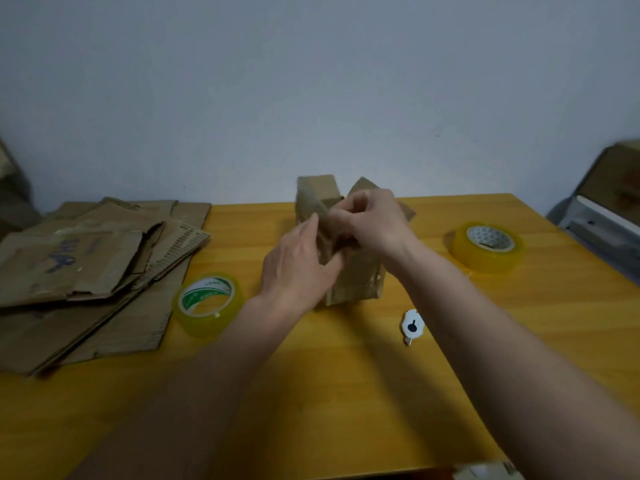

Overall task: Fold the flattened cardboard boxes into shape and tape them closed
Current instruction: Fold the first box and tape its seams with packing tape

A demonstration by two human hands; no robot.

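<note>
Yellow wooden table [346,393] against a pale plain wall [311,81]; far edge meets the wall.

Stack of flattened cardboard boxes [86,271] at the table's left edge, reaching toward the far left corner; several sheets overlapping, top one with dark handwritten marks.

Small cardboard box [353,278], standing upright near the middle of the far edge, top flaps open and raised. Contents cannot be seen; hands cover the opening.

Left hand [298,268] on the box's near-left side, fingers curled round a flap, thumb toward the box. Right hand [370,220] above the opening, fingers bent and pinching a flap edge; image blurred here, exact contact of fingertips cannot be told.

Tape roll, green-printed core [207,303], lying flat between the flat stack and the box, touching the stack's edge. Second tape roll [486,245] flat toward the right edge, apart from the box.

Small white cutter [411,325] just nearer than the box, right of centre.
</note>
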